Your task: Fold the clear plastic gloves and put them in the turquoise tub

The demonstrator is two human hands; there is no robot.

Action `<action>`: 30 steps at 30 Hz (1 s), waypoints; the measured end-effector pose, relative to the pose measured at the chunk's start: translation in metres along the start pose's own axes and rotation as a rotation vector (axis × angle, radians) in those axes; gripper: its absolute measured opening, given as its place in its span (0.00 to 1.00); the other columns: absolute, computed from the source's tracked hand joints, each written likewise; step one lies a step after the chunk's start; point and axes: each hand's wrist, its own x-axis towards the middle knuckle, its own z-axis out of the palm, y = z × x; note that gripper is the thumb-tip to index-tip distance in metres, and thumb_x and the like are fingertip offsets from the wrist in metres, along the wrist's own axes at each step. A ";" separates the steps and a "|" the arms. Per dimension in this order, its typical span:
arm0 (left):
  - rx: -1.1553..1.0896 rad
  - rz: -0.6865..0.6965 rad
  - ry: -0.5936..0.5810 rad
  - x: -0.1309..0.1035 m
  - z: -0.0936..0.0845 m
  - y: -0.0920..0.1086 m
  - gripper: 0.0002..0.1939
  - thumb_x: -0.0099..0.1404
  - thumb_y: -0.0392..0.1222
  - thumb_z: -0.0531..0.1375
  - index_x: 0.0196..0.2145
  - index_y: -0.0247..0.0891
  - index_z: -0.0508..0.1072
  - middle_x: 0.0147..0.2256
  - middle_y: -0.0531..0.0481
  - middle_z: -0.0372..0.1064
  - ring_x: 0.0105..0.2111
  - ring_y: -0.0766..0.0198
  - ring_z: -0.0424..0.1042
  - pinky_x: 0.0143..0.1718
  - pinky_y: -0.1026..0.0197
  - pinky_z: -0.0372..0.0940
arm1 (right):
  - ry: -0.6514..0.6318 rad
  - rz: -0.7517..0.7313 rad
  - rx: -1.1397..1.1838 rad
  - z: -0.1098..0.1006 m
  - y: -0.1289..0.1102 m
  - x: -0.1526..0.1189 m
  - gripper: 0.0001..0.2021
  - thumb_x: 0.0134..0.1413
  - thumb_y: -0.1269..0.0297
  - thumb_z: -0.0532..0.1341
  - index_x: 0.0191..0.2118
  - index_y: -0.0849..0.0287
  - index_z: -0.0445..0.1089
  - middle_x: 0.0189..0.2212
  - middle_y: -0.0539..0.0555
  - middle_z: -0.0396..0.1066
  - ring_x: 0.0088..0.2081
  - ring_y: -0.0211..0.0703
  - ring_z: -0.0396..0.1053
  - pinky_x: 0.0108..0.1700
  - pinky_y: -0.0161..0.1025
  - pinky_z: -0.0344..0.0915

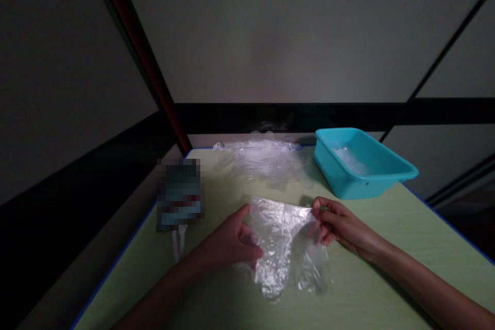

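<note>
A clear disposable plastic glove (273, 237) is stretched out above the table, its upper edge straight and its finger ends hanging toward me. My right hand (334, 221) pinches the upper right corner between thumb and fingers. At the glove's left edge is my left hand (235, 240), thumb in front of the film and the other fingers partly hidden by it; it appears to grip that side loosely. Another loose flap of clear film (311, 268) hangs below my right hand. Behind lies a flat heap of similar clear plastic gloves (266, 160).
A turquoise plastic basin (367, 185) stands at the back right, with some clear film inside. On the left is a blurred-out dark item (180, 196) with white strips (178, 242) below it. The pale green table (386, 278) has blue edging, and a wall rises behind it.
</note>
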 end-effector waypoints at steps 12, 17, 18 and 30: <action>-0.021 0.410 0.604 0.014 -0.008 0.001 0.23 0.47 0.40 0.59 0.42 0.38 0.56 0.40 0.47 0.66 0.40 0.60 0.70 0.39 0.59 0.63 | -0.829 0.478 -0.441 -0.026 -0.020 -0.031 0.21 0.42 0.48 0.63 0.29 0.58 0.55 0.22 0.49 0.69 0.17 0.31 0.66 0.18 0.27 0.61; 0.143 0.472 0.577 0.007 0.001 -0.001 0.15 0.55 0.39 0.55 0.41 0.38 0.58 0.34 0.49 0.68 0.33 0.61 0.73 0.37 0.57 0.63 | -0.288 -0.123 -0.731 -0.017 -0.021 -0.026 0.15 0.55 0.52 0.53 0.26 0.59 0.56 0.21 0.51 0.68 0.22 0.37 0.68 0.24 0.34 0.65; 0.191 0.478 0.554 0.006 0.003 -0.002 0.14 0.56 0.39 0.54 0.41 0.37 0.57 0.34 0.50 0.68 0.33 0.61 0.73 0.37 0.58 0.63 | -0.125 -0.266 -0.834 -0.013 -0.020 -0.024 0.14 0.57 0.54 0.52 0.28 0.60 0.59 0.23 0.53 0.69 0.25 0.40 0.69 0.27 0.37 0.66; 0.482 0.528 0.519 0.005 0.002 -0.011 0.12 0.60 0.35 0.50 0.43 0.38 0.57 0.33 0.50 0.68 0.34 0.64 0.72 0.37 0.60 0.64 | -0.090 -0.607 -1.436 -0.003 0.002 -0.013 0.33 0.56 0.49 0.52 0.61 0.64 0.47 0.59 0.62 0.49 0.59 0.50 0.49 0.59 0.50 0.49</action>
